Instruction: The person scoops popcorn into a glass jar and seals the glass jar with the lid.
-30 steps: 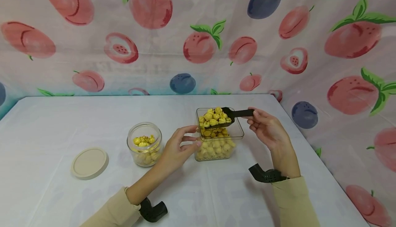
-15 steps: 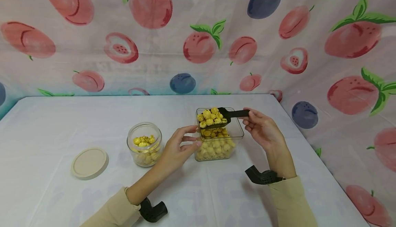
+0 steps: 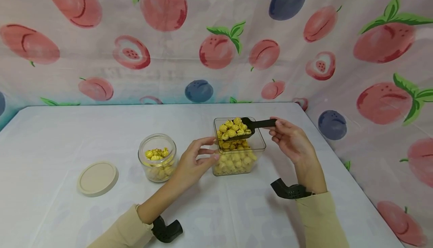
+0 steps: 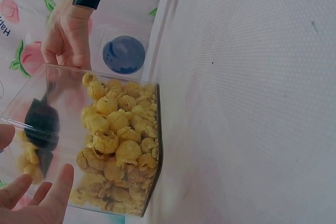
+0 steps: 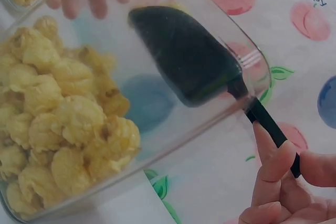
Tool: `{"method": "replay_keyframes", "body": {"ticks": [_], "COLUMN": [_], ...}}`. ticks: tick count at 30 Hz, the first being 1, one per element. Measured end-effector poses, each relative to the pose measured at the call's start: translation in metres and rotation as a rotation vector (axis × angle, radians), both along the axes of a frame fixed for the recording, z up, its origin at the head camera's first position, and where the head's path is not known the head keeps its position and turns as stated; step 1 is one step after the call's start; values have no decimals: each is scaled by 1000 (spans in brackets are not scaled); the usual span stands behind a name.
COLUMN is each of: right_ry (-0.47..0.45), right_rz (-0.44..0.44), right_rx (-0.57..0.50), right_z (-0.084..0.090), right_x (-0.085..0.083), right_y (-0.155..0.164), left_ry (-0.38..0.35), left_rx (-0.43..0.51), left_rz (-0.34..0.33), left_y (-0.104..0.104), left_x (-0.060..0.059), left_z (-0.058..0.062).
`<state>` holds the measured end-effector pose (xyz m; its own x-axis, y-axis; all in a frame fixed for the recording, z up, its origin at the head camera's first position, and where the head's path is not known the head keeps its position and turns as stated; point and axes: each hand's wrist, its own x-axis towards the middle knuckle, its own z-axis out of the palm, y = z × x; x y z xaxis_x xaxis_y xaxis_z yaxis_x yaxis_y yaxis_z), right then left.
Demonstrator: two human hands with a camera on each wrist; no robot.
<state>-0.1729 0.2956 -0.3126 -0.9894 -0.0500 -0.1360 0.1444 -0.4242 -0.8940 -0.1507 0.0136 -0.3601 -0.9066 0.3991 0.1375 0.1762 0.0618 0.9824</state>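
Note:
In the head view, my right hand [image 3: 293, 144] pinches the handle of a black scoop [image 3: 264, 123] between thumb and fingers. Yellow popcorn [image 3: 233, 128] is heaped on the scoop, which lies level inside the top of a clear rectangular container [image 3: 258, 150]. More popcorn [image 4: 118, 135] fills the container's lower part, as the left wrist view shows. My left hand [image 3: 196, 158] rests its extended fingers and thumb against the container's left side. Through the clear wall, the right wrist view shows the underside of the scoop blade [image 5: 184, 59].
Left of the container stands a round glass jar [image 3: 145, 167], lidless, with some popcorn inside. A beige round lid [image 3: 98, 178] lies flat farther left on the white table [image 3: 216, 218]. Fruit-print cloth [image 3: 176, 60] hangs behind the table.
With its load of popcorn, the scoop shifted slightly left, then back right, still over the container. My left hand has stayed in place against the container.

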Motion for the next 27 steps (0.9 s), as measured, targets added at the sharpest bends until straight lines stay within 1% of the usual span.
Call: {"method": "replay_keyframes", "body": {"ticks": [7, 11, 17, 22, 27], "right_ry": [54, 66, 61, 38, 18], "right_rz": [-13, -20, -4, 15, 17], "right_rx": [68, 91, 66, 28, -4], "right_z": [2, 3, 2, -1, -2], "right_x": [2, 3, 3, 1, 0], "right_y": [-12, -18, -15, -11, -8], "left_ry": [-8, -17, -10, 0, 1], "left_rx": [1, -3, 0, -7, -8], "left_rz": [0, 4, -2, -6, -6], "left_y": [0, 0, 0, -1, -1], "left_x": [0, 0, -1, -1, -1], "left_z": [-1, -1, -1, -1, -1]}}
